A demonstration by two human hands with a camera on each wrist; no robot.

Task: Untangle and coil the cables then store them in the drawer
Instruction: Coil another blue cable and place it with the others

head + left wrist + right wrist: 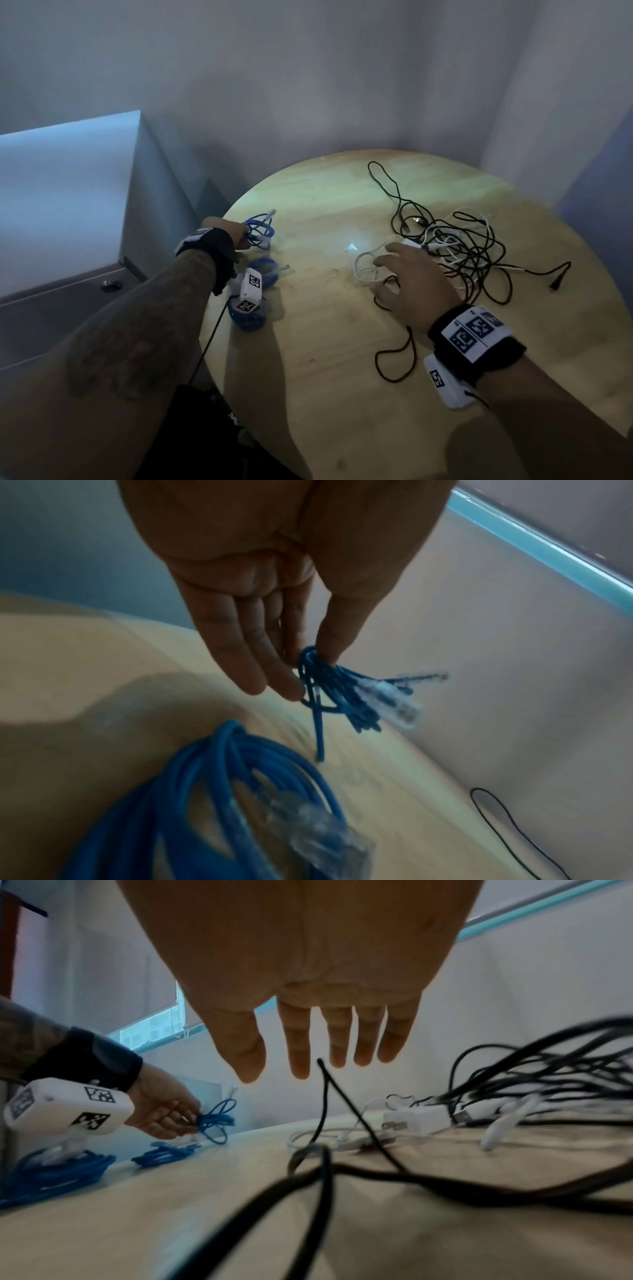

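Observation:
My left hand (241,236) pinches a small blue cable coil (261,229) between thumb and fingers at the table's left edge; in the left wrist view the hand (308,669) holds that coil (342,699) just above the wood. Two more blue coils (268,274) (247,318) lie below the wrist. My right hand (387,255) hovers open, fingers spread, over a tangle of black and white cables (459,250). In the right wrist view its straight fingers (277,1074) hang above a raised black cable (323,1096), touching nothing.
The round wooden table (325,342) stands in a corner between pale walls. A grey drawer cabinet (61,308) with a round knob (109,285) stands to the left. A white plug adapter (414,1121) lies in the tangle. A loose black cable loop (397,363) lies by my right wrist.

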